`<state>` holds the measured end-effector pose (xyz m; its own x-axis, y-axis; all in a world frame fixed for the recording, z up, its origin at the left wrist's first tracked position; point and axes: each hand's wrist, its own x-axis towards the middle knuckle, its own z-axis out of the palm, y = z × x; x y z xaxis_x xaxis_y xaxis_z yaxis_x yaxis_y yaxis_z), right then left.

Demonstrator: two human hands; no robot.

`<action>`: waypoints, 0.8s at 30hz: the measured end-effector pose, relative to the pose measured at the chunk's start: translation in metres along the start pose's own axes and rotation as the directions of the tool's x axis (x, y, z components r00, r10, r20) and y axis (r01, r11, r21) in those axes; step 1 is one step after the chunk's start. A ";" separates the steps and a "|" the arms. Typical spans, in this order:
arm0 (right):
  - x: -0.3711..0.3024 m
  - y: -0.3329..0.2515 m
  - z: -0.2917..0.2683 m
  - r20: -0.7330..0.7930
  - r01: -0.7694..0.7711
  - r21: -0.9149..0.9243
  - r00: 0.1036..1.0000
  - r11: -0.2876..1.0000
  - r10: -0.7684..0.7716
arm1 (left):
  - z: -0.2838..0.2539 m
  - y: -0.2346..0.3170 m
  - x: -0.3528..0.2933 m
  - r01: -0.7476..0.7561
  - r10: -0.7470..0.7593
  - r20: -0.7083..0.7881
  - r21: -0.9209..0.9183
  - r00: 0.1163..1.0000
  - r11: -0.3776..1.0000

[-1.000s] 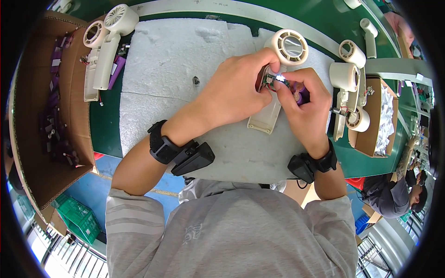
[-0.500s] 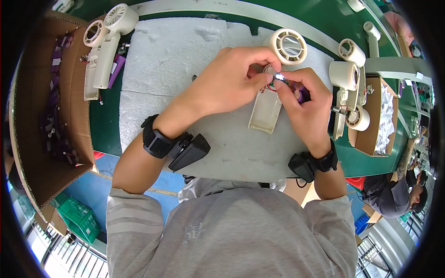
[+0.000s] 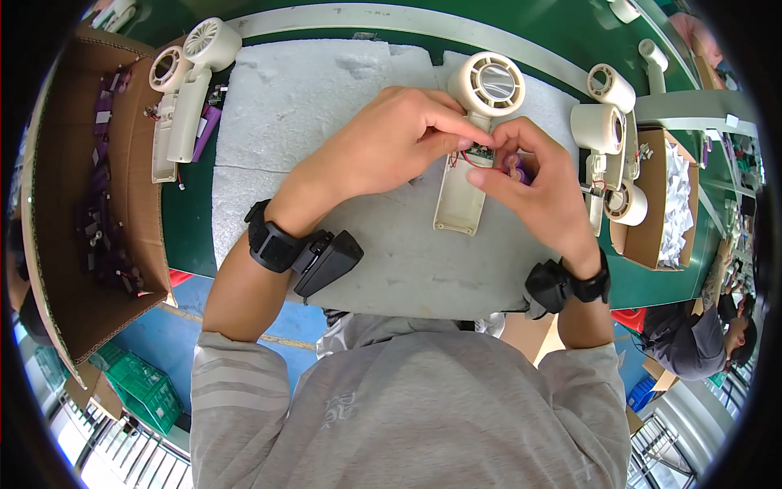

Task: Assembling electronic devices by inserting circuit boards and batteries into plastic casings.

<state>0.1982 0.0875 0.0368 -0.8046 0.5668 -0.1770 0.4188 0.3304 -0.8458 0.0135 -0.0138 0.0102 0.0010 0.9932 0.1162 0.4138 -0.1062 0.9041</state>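
An opened cream handheld fan (image 3: 458, 204) lies before me, its round head (image 3: 494, 85) at the far end and its hollow handle toward me. A green circuit board (image 3: 482, 151) with thin red wires shows at the top of the handle. My left hand (image 3: 395, 134) grips the fan's neck area from the left, index finger and thumb closed at the board. A purple cylindrical battery (image 3: 515, 166) sits within the curled fingers of my right hand (image 3: 542, 179). Its thumb reaches over the handle's right edge, and its index finger bends toward the board. The fingers partly hide the board and battery.
A white foam sheet (image 3: 277, 114) covers the green bench. Left stand fan parts (image 3: 189, 114) and a cardboard box (image 3: 134, 204) with purple batteries. More fan bodies (image 3: 599, 126) and a carton (image 3: 639, 236) of white pieces stand right. A person (image 3: 688, 342) sits beyond.
My fingertips, earlier together over a shiny white bit at the neck, have parted. The right thumb has moved lower over the handle, uncovering the board. The fan head has shifted slightly left.
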 end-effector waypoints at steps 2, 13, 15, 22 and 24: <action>-0.002 0.000 -0.006 0.072 0.024 0.198 0.997 0.980 -0.039 | -0.002 0.000 0.000 0.005 -0.005 -0.003 0.002 1.000 1.000; 0.004 0.002 -0.011 -0.185 -0.059 0.051 0.980 0.997 0.068 | -0.011 -0.014 0.003 0.090 -0.132 -0.220 -0.191 0.966 0.977; 0.005 0.007 -0.011 -0.251 0.105 -0.420 0.941 0.901 -0.227 | -0.011 -0.011 0.002 0.109 -0.156 -0.224 -0.206 0.962 0.972; 0.000 0.015 -0.010 -0.207 0.346 -0.504 0.842 0.792 -0.499 | -0.005 -0.008 0.001 0.130 -0.190 -0.241 -0.245 0.952 0.961; -0.001 0.013 -0.005 -0.199 0.360 -0.504 0.836 0.785 -0.511 | -0.003 -0.007 -0.004 0.121 -0.181 -0.270 -0.226 0.946 0.967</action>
<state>0.2068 0.0949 0.0286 -0.8032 0.4549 0.3847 0.2510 0.8440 -0.4740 0.0082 -0.0171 0.0043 -0.3200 0.9457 0.0571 0.1944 0.0065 0.9809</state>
